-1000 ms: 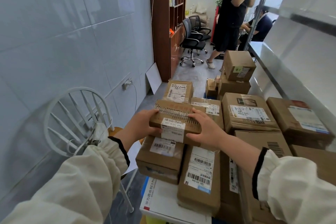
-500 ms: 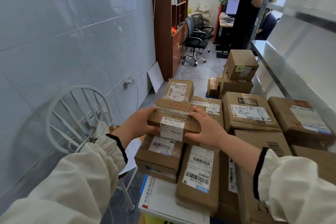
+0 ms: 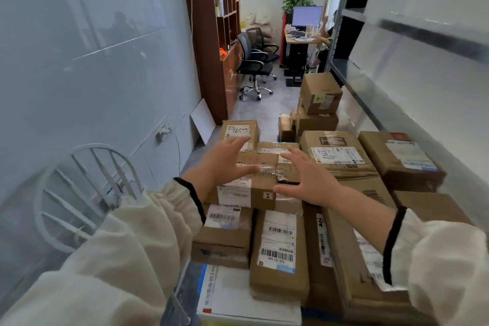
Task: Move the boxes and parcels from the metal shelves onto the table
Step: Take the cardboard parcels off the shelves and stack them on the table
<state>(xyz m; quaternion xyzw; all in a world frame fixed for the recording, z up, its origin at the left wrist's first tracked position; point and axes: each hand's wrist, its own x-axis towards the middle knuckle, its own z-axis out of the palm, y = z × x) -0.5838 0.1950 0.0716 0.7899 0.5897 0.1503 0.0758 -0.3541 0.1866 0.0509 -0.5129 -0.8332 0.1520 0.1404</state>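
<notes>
A flat brown taped parcel [image 3: 254, 185] with a white label rests on top of the pile of cardboard parcels. My left hand [image 3: 225, 164] hovers at its left end with fingers spread, off the cardboard. My right hand [image 3: 307, 180] hovers at its right end, also spread and holding nothing. Under and around it lie several labelled boxes, such as a long one [image 3: 279, 254] in front and a wide one [image 3: 333, 155] to the right. The metal shelves [image 3: 412, 92] run along the right side.
A white wire chair [image 3: 87, 190] stands at the left by the tiled wall. A white flat carton [image 3: 238, 299] sits at the near edge of the pile. Further back are stacked boxes [image 3: 320, 98], office chairs [image 3: 254, 63], a wooden cabinet and a person partly visible behind the shelf post.
Both hands have let go of the flat parcel, which now lies on the pile. The fingers have opened and lifted slightly away from it.
</notes>
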